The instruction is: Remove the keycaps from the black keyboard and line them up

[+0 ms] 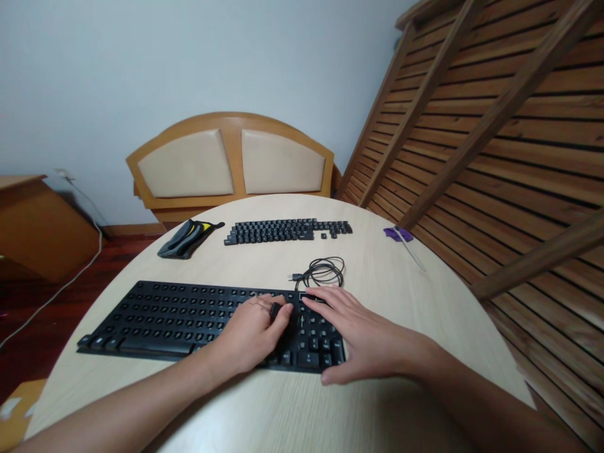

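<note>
A black keyboard lies across the near part of the table, most of its left and middle key positions without keycaps. Several caps sit on its number pad and along its front row. My left hand is over the right-of-middle part, thumb and forefinger closed on a small black keycap; its other fingers are curled and partly hidden. My right hand holds the keyboard's right end, its fingers over the back corner and its thumb by the front corner. Behind it a coiled black USB cable rests on the table.
Rows of loose black keycaps are laid out at the back of the round table. Grey-and-yellow gloves lie at back left. A purple cloth and a thin white stick lie at the right. Wooden slats lean beyond the right edge.
</note>
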The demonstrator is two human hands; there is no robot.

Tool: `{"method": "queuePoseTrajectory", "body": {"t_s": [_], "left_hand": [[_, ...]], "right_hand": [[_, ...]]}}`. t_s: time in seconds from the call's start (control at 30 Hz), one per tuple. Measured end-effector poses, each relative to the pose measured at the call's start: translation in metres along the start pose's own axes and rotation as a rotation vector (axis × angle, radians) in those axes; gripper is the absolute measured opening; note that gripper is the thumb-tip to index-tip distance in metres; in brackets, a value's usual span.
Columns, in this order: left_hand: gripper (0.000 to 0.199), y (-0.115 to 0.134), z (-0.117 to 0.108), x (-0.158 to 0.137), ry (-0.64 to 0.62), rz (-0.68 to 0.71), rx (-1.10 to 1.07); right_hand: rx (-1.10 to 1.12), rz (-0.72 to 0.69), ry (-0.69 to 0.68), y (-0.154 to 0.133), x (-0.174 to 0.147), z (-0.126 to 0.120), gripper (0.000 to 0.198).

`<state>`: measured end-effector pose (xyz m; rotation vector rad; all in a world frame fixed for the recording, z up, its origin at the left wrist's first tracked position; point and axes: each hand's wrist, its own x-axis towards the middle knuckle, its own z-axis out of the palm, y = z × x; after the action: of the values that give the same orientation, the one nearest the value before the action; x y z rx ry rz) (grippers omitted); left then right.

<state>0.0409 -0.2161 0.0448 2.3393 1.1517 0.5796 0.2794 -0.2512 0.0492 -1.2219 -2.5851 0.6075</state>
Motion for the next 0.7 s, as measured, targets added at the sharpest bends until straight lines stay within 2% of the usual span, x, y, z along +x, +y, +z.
{"method": "queuePoseTrajectory", "body": {"t_s": [0.23, 0.43, 0.7], "left_hand": [[0.044, 0.005, -0.005, -0.005, 0.026, 0.046, 0.058], [0.036, 0.009, 0.000, -0.011, 0.037, 0.082, 0.099], [0.039, 0.014, 0.000, -0.011, -0.031, 0.036, 0.102]], "right_hand": [[-0.040, -0.037, 0.010, -0.003, 0.006, 0.008, 0.106], [-0.057, -0.047, 0.028, -0.006, 0.010, 0.015, 0.100], [-0.031, -0.053, 0.042, -0.006, 0.010, 0.016, 0.096]]}}
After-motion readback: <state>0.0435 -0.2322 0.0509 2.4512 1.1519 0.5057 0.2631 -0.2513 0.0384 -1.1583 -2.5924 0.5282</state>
